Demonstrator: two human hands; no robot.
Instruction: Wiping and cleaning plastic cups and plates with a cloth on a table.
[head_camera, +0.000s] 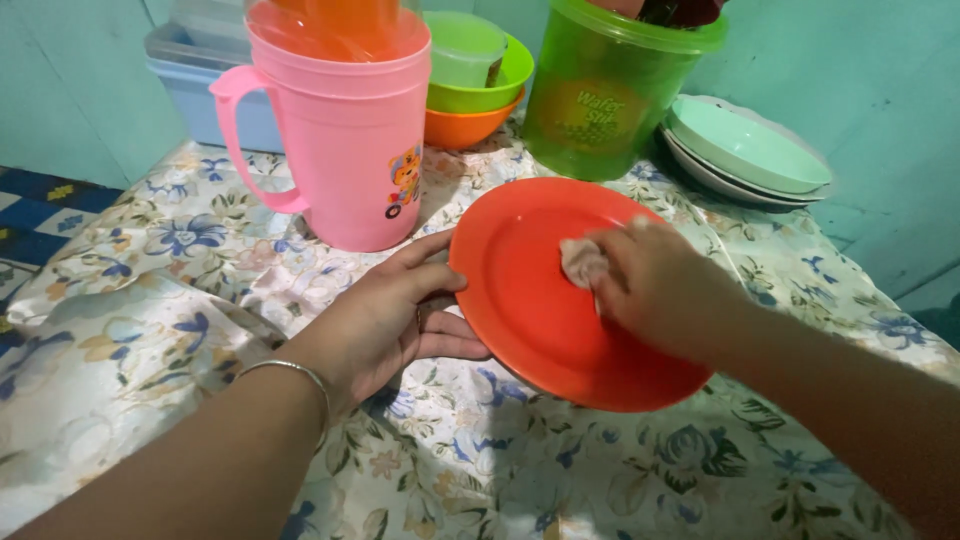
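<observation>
- Covering the whole worktop (120, 330), a shiny floral cloth lies in loose wrinkles, and everything else stands or rests on it.
- The pink jug (350, 140) stands upright at the back left, handle turned to the left, a cartoon sticker low on its side; it sits just beside the plate's far edge, apart from the hands.
- The green tub (600, 95) stands behind the plate, lid on, translucent with a yellow label.
- The plate (540, 290) sits at the middle of the worktop, between the two hands. It is round, orange-red, smooth and glossy plastic with a shallow raised rim. It looks tilted, the left edge lifted off the cloth by the hand there, which would turn its face towards the wiping hand.
- A stack of shallow dishes (745, 150), pale green on white, leans at the back right near the wall.
- Nested bowls (480, 95), green over orange, hold a small lidded green cup behind the jug.
- The right hand (660, 285) lies over the plate's centre, fingers curled and pressed together around a small pale cloth wad (582, 262), pushing it flat onto the plate's face.
- The left hand (390, 320), a thin bangle on its wrist, steadies the plate: the thumb lies on the rim's upper side, the other fingers spread beneath, so the edge is pinched between them and the plate cannot slide under the rubbing.
</observation>
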